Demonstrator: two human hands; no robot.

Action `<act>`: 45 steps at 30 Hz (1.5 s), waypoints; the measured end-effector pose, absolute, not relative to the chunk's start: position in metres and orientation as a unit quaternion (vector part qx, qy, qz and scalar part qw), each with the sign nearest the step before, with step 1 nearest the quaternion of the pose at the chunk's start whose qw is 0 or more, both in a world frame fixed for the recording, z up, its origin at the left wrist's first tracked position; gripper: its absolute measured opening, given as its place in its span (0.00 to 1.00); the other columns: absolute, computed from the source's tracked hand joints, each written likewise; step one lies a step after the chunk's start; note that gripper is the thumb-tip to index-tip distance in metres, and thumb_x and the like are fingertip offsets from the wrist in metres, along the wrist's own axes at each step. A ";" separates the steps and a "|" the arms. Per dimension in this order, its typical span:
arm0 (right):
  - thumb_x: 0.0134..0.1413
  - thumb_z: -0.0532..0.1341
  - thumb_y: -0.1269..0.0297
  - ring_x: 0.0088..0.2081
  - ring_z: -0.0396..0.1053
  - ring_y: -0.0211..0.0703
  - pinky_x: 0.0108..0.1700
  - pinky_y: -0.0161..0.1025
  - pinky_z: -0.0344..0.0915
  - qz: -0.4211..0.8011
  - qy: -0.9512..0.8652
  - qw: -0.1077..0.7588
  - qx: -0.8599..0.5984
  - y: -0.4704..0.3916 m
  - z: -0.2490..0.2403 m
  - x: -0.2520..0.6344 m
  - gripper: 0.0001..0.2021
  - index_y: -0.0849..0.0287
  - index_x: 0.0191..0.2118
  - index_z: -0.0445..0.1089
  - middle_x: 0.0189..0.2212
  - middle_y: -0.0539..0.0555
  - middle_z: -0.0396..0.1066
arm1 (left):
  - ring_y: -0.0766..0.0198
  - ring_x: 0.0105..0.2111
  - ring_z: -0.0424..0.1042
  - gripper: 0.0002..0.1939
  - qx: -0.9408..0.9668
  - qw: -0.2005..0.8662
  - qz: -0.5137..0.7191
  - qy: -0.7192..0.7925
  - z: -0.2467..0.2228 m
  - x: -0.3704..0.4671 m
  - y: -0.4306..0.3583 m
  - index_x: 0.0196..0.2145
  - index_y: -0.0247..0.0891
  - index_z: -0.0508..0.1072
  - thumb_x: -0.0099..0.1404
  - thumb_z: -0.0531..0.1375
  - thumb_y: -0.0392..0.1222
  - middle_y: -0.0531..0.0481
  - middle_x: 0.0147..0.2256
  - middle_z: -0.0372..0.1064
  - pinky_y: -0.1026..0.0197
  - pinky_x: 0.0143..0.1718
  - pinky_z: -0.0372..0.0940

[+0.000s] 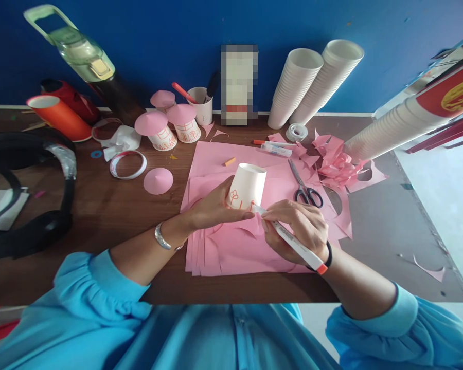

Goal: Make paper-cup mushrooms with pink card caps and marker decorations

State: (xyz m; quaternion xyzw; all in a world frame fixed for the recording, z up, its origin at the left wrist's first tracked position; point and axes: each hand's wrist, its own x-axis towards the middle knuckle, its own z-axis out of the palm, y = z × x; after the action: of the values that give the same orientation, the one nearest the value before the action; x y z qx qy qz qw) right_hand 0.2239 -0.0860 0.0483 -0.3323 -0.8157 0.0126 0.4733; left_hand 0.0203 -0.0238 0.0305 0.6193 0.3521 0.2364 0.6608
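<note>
My left hand (pixel 214 205) grips a white paper cup (pixel 250 180), bottom end up and slightly tilted, above pink paper sheets (pixel 219 252). Orange flower and stem lines run along the cup's lower part. Between the fingers of my right hand (pixel 297 226) is a white marker pen (pixel 299 246) with an orange end; its tip meets the cup near the rim. Black-handled scissors (pixel 306 192) lie just beyond that hand. Farther back left stand several decorated cups (pixel 187 131) with pink cone roofs, and a loose pink paper cone (pixel 158 181) rests nearby.
Two tall stacks of paper cups (pixel 295 87) stand against the blue wall, with a tape roll (pixel 297 132) in front. Pink scraps (pixel 337 159) pile up at right. A cup of pens (pixel 202 105), a bottle (pixel 88 61) and a black headset-like object (pixel 67 205) are around the left side.
</note>
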 end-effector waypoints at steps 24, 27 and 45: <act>0.56 0.62 0.78 0.25 0.76 0.39 0.26 0.34 0.72 0.013 -0.821 0.463 -0.333 -0.087 0.049 0.223 0.10 0.56 0.40 0.69 0.26 0.49 0.75 | 0.51 0.48 0.71 0.36 0.605 0.678 0.230 0.349 0.028 0.021 -0.024 0.53 0.38 0.65 0.55 0.74 0.54 0.42 0.48 0.70 0.53 0.44 0.69; 0.57 0.62 0.78 0.25 0.76 0.38 0.27 0.34 0.72 0.013 -0.820 0.465 -0.332 -0.087 0.048 0.223 0.09 0.57 0.39 0.68 0.26 0.50 0.76 | 0.52 0.48 0.71 0.36 0.605 0.679 0.231 0.346 0.027 0.021 -0.024 0.53 0.38 0.65 0.55 0.74 0.54 0.42 0.48 0.70 0.53 0.45 0.69; 0.58 0.62 0.77 0.26 0.76 0.37 0.28 0.33 0.73 0.011 -0.819 0.464 -0.338 -0.087 0.049 0.224 0.08 0.57 0.40 0.68 0.27 0.50 0.76 | 0.55 0.46 0.71 0.35 0.606 0.679 0.223 0.349 0.028 0.021 -0.025 0.54 0.37 0.64 0.55 0.74 0.50 0.42 0.49 0.69 0.56 0.42 0.69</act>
State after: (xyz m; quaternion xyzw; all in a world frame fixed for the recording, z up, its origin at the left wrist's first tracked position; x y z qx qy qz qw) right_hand 0.2239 -0.0865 0.0490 -0.3377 -0.8192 0.0111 0.4635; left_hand 0.0211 -0.0248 0.0283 0.6060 0.3488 0.2234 0.6791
